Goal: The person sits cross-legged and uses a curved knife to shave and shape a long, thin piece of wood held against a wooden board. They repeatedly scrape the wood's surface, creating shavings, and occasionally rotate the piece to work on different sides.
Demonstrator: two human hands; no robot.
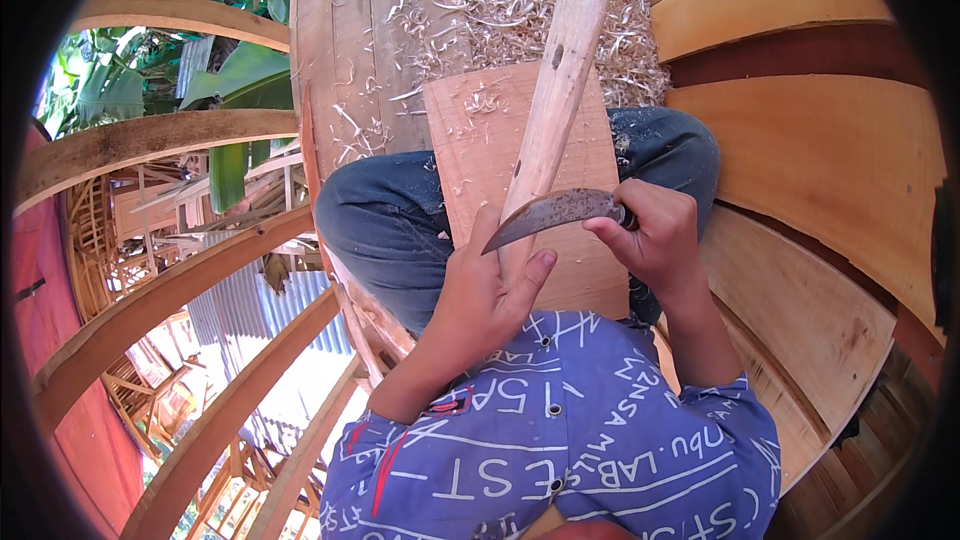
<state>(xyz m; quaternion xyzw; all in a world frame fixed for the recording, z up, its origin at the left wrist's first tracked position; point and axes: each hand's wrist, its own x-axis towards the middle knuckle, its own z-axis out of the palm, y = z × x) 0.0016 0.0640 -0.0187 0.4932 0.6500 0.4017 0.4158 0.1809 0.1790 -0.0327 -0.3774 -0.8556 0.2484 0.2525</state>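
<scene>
My right hand (655, 235) is closed around the handle of a curved knife (556, 211) with a dark, rust-spotted blade. The blade lies across a long pale wooden stick (560, 90), its tip pointing left over my left hand. Gripping the stick's near end is my left hand (487, 285), its thumb on the right side of the wood and the other fingers partly hidden. From there the stick slants away to the far edge of the view. Under it, a flat wooden board (465, 155) rests across my lap, with a few shavings on it.
Curled wood shavings (510, 10) heap on the plank floor (350, 40) beyond my crossed legs (385, 220). Wooden wall boards (800, 140) stand close on the right. Curved wooden slats (170, 130) run along the left, with banana leaves and corrugated metal sheets (240, 305) outside.
</scene>
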